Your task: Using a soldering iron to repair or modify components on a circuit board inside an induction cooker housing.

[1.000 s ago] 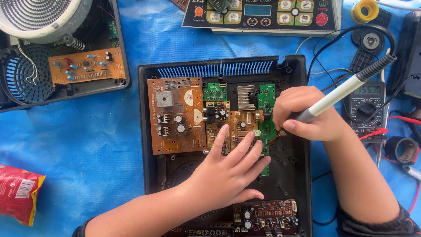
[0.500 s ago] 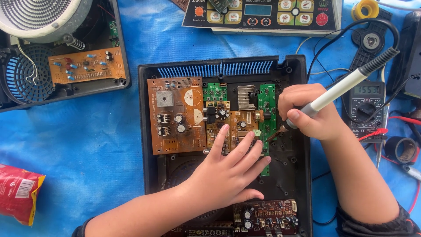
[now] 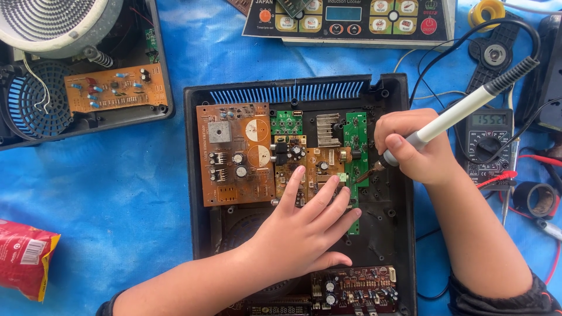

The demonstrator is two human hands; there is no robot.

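Observation:
A black open appliance casing (image 3: 199,175) lies on the blue tarp and holds a large brown circuit board (image 3: 234,153), a smaller brown board (image 3: 319,161) and a green board (image 3: 355,136). My left hand (image 3: 304,231) rests flat, fingers spread, on the smaller brown board and the casing floor. My right hand (image 3: 413,146) grips a white-handled soldering iron (image 3: 462,108); its tip touches the green board's lower edge near the brown board.
A second opened casing with a fan grille (image 3: 26,105) and an orange board (image 3: 114,88) sits upper left. A control panel (image 3: 351,20) lies at the top, a multimeter (image 3: 489,143) and black tape roll (image 3: 535,199) at right, a red packet (image 3: 23,257) lower left.
My right hand has shifted slightly right and the soldering iron's tip has moved along the green board. My left hand has stayed pressed on the boards.

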